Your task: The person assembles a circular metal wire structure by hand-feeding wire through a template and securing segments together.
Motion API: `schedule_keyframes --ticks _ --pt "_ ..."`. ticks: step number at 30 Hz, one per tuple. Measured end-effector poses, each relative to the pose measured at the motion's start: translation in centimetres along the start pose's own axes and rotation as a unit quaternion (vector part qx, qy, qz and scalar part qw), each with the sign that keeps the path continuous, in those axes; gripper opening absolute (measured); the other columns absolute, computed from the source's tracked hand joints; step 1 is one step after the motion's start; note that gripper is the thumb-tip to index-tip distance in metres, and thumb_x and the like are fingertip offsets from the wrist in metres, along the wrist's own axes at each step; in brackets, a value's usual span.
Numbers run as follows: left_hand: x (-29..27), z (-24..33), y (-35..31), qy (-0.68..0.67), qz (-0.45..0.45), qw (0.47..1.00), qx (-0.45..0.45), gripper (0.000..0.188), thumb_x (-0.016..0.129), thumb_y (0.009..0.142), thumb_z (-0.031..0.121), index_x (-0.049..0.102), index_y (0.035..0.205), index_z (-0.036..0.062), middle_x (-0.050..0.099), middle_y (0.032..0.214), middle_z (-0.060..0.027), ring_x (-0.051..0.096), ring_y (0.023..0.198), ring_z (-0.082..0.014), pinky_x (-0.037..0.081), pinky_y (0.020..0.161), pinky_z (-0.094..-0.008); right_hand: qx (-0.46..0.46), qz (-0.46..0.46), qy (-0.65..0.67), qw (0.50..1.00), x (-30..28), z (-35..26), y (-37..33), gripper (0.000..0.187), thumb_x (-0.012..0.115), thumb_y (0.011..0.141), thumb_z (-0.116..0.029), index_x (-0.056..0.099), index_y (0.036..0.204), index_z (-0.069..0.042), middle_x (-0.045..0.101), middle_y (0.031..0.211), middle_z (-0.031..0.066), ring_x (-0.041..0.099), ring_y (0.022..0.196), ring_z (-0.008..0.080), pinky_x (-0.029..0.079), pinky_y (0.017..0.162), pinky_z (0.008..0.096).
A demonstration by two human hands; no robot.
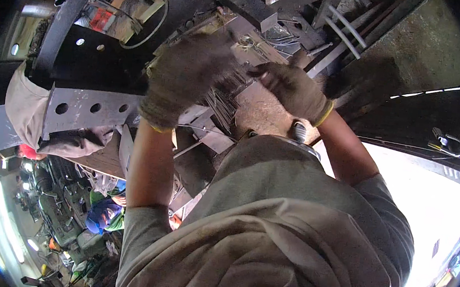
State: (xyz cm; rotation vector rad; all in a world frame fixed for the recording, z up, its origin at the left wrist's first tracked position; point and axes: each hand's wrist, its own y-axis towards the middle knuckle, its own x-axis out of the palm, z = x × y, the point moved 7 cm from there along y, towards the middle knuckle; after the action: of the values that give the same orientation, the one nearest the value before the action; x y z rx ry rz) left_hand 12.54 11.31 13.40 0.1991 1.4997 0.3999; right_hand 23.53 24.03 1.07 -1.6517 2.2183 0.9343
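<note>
Both gloved hands are raised over a cluttered desk (276, 115) of scrap metal. A bundle of thin metal rods (224, 102) lies between the hands and just below them, its long axis running from upper right to lower left. The left hand (184, 76) is nearer and seems to touch the bundle; its fingers are bent, but motion blur hides whether they clamp anything. The right hand (295, 89) is loosely curled beside it, seemingly holding nothing. The person's own shirt (288, 230) hides the near edge of the desk.

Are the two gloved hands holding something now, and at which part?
Cannot be told: the left hand and right hand hover over thin metal rods; any grip is hidden.
</note>
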Motion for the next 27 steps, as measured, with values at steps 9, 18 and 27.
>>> schedule_keyframes --ticks 9,18,27 --pt "-2.0 -8.5 -0.1 0.232 0.154 0.960 -0.033 0.029 0.066 0.091 0.035 0.070 0.114 0.0172 0.071 0.104 -0.0109 0.069 0.097 -0.0294 0.057 0.079 -0.0394 0.151 0.086 0.203 0.964 3.8 6.8 2.8 0.035 0.043 0.101 -0.022 0.057 0.129 -0.007 0.046 0.072 -0.0008 0.044 0.058 0.0148 0.035 0.052 0.0287" --pt "6.7 -15.7 -4.9 0.213 0.027 0.975 -0.054 0.038 0.055 0.096 0.040 0.065 0.122 0.0137 0.067 0.119 -0.0133 0.064 0.108 -0.0341 0.049 0.095 -0.0453 0.223 0.193 0.311 0.903 8.8 8.6 2.8 0.034 0.040 0.103 -0.022 0.059 0.122 -0.002 0.035 0.059 -0.0054 0.033 0.044 0.0096 0.028 0.040 0.0264" --pt "6.7 -15.7 -6.9 0.172 0.024 0.984 -0.050 0.034 0.054 0.098 0.034 0.065 0.119 0.0105 0.068 0.112 -0.0170 0.064 0.106 -0.0361 0.051 0.092 -0.0455 0.338 0.305 0.520 0.722 11.9 4.4 2.2 0.032 0.047 0.100 -0.027 0.063 0.116 -0.004 0.042 0.060 -0.0006 0.041 0.045 0.0125 0.032 0.041 0.0270"
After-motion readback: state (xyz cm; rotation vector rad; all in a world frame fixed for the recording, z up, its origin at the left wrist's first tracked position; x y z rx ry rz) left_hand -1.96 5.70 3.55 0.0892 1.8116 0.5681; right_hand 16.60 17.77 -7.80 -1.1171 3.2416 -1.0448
